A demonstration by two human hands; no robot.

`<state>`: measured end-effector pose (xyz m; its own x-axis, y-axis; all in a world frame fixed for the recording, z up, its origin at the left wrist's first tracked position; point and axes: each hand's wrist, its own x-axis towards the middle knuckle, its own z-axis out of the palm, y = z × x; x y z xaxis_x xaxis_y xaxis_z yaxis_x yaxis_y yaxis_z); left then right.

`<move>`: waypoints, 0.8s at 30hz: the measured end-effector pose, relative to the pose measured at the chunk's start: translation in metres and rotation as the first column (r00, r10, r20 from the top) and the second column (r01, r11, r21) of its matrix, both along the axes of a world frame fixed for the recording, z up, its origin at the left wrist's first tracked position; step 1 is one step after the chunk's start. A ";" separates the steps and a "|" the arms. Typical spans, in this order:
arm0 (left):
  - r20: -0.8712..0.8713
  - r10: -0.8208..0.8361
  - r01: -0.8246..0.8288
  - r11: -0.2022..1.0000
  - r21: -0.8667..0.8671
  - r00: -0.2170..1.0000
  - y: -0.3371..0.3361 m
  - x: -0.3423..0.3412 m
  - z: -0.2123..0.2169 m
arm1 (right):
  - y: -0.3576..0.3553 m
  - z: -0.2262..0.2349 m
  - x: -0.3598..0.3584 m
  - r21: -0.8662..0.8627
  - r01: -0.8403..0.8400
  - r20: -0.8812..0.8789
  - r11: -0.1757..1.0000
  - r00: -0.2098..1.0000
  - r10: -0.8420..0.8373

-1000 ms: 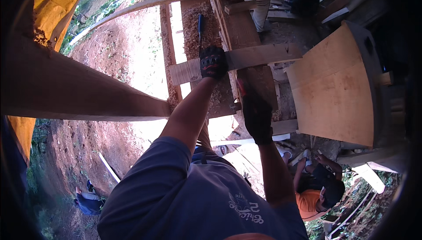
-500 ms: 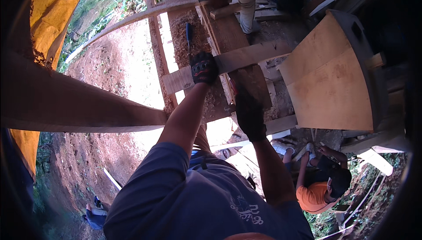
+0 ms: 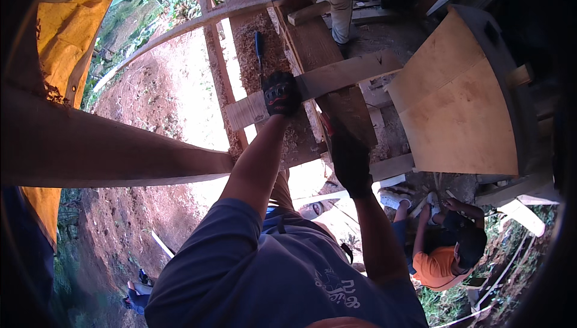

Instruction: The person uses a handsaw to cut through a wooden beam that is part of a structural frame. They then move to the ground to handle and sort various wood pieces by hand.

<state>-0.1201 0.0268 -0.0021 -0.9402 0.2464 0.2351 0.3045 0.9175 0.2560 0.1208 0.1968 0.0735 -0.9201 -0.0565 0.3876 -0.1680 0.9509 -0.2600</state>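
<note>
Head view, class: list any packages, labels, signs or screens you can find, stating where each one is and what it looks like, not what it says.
Packages, signs, screens: none in view.
Printed emblem: on the back of the person's blue shirt, bottom centre; small pale lettering-like design.
Glove patch: on the back of the black left glove resting on the pale plank; small reddish marks.

We look straight down from height. Left hand (image 3: pixel 280 92), in a dark glove, presses flat on a pale plank (image 3: pixel 312 85) lying crosswise over a sawdust-strewn beam (image 3: pixel 264 57). Right hand (image 3: pixel 350 158), gloved too, rests on a darker board (image 3: pixel 348 115) below the plank; its grip is unclear. A plywood sheet (image 3: pixel 463 112) lies to the right. Below, a person in an orange shirt (image 3: pixel 439 265) crouches on the ground. Another person's legs (image 3: pixel 339 0) stand at the top.
</note>
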 end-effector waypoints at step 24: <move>-0.086 0.050 -0.057 0.995 -0.082 0.995 -0.003 -0.009 -0.015 | -0.003 0.065 0.048 -0.085 -0.008 0.108 0.996 0.994 0.017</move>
